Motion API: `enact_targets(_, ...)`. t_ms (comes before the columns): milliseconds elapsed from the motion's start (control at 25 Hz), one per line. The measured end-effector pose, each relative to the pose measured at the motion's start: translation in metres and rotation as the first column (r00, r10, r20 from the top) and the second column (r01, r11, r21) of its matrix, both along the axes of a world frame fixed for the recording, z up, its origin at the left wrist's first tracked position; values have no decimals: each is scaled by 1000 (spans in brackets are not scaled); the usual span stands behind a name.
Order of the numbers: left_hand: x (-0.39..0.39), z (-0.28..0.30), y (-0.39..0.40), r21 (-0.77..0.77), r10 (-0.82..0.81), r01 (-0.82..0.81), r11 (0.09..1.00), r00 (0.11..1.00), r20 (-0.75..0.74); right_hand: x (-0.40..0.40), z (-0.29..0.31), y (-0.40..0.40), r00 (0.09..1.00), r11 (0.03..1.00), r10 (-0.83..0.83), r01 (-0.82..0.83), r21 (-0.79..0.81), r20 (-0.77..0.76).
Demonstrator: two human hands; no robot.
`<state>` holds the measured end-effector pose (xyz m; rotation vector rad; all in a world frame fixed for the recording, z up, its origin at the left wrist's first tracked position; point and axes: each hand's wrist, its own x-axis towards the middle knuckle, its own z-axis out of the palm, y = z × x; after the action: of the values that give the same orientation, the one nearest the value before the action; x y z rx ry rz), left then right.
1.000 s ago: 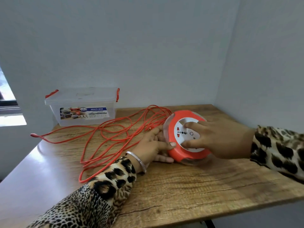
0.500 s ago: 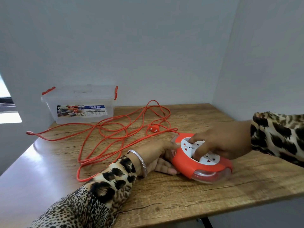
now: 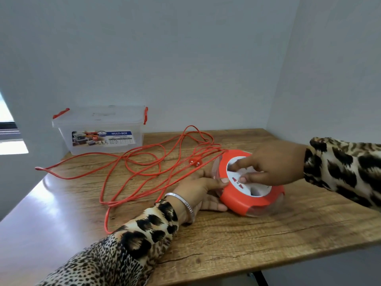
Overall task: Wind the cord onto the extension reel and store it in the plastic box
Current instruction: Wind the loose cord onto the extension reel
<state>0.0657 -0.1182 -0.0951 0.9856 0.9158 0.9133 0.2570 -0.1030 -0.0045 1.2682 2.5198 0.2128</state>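
Observation:
A round orange extension reel (image 3: 255,200) with a white socket face lies tilted on the wooden table (image 3: 247,234), right of centre. My left hand (image 3: 201,191) grips its left rim, thumb on top. My right hand (image 3: 268,165) presses its fingers on the white face. The orange cord (image 3: 132,168) sprawls in loose loops to the left of the reel, and its plug (image 3: 194,162) lies just beyond my left hand. A clear plastic box (image 3: 99,129) with a closed lid and orange clips stands at the back left against the wall.
Walls close the table at the back and on the right. One cord loop reaches the table's left edge (image 3: 38,168). The table's front edge runs below my arms. A window strip (image 3: 10,139) shows at far left.
The reel has dropped from standing nearly upright to lying tilted, and has slid right. My right hand's fingers have shifted round on the white face. More cord and the plug have come into sight.

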Motion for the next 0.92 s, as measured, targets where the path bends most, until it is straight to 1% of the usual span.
enact_targets(80, 2, 1, -1, 51, 59, -61, 997, 998, 39, 2, -3, 3, 989, 993, -96, 104, 62, -116)
enact_targets(120, 3, 0, 0, 81, 86, -90, 993, 995, 51, 4, -3, 5, 974, 985, -147, 159, 64, -171)
enact_targets(160, 3, 0, 1, 111, 107, -112, 987, 993, 55, 5, -2, 5, 953, 975, -208, 221, 35, -222)
enact_targets(240, 3, -1, 3, 170, 133, -139, 976, 990, 47, 5, -2, 3, 872, 935, -353, 339, -102, -340)
enact_targets(280, 3, -2, 3, 195, 141, -146, 970, 989, 41, 5, -3, 1, 809, 904, -428, 382, -193, -403)
enact_targets(360, 3, -4, 3, 229, 151, -156, 961, 988, 42, 2, -4, -6, 643, 822, -569, 431, -373, -513)
enact_targets(400, 4, -5, 2, 239, 154, -162, 957, 987, 53, 1, -5, -9, 541, 782, -623, 427, -454, -565)
enact_targets(480, 6, -7, 1, 256, 163, -181, 950, 983, 90, -4, -13, -12, 303, 716, -696, 365, -595, -651)
enact_targets(520, 6, -8, 0, 260, 171, -193, 946, 980, 107, -7, -17, -14, 208, 694, -713, 339, -635, -669)
enact_targets(560, 6, -9, 0, 260, 178, -203, 944, 977, 116, -10, -19, -18, 163, 688, -717, 315, -653, -677)
enact_targets(600, 5, -9, 1, 256, 183, -207, 944, 976, 116, -11, -20, -20, 168, 692, -715, 304, -655, -678)
enact_targets(640, 5, -9, 1, 253, 182, -204, 946, 977, 108, -11, -21, -22, 211, 704, -706, 310, -638, -676)
enact_targets(680, 4, -8, 2, 251, 177, -195, 948, 980, 94, -8, -20, -22, 318, 741, -670, 349, -574, -671)
enact_targets(720, 3, -7, 3, 250, 172, -187, 950, 982, 79, -2, -19, -20, 478, 806, -588, 410, -426, -653)
enact_targets(760, 1, -7, 5, 247, 169, -180, 952, 984, 64, 5, -18, -18, 651, 879, -461, 431, -205, -604)
enact_targets(800, -1, -6, 7, 242, 167, -174, 954, 985, 49, 13, -17, -14, 799, 923, -300, 381, 53, -521)
enact_targets(840, -3, -5, 8, 236, 164, -168, 957, 986, 36, 19, -16, -12, 902, 930, -122, 249, 270, -414)
enact_targets(880, -4, -5, 10, 232, 158, -159, 960, 987, 24, 23, -14, -11, 957, 922, 34, 81, 378, -289)
enact_targets(920, -5, -4, 10, 234, 148, -146, 961, 989, 11, 25, -12, -9, 976, 920, 153, -83, 384, -156)
